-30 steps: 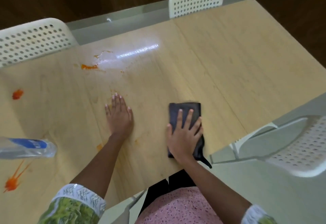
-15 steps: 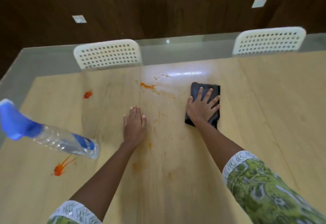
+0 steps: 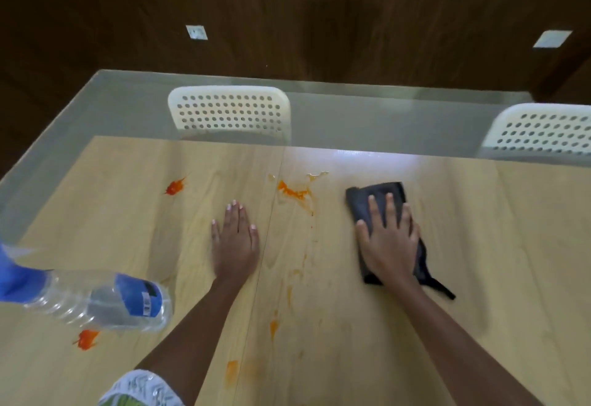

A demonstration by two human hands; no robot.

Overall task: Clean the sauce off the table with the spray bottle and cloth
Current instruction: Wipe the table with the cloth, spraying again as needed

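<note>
A dark grey cloth lies folded on the wooden table. My right hand presses flat on it with straight, spread fingers. My left hand rests flat on the bare table to the left of it. Between the hands, farther back, is a smeared orange sauce patch with faint streaks trailing toward me. More sauce spots sit at the back left and front left. A clear spray bottle with a blue label and blue head lies on its side at the left edge.
Two white perforated chairs stand at the table's far side, one at centre, one at the right. A glass border rims the tabletop. Dark wooden floor lies beyond.
My right hand has slid the cloth away from me across the table, out toward the far sauce patch. The left hand stays flat in place. The view has shifted.
</note>
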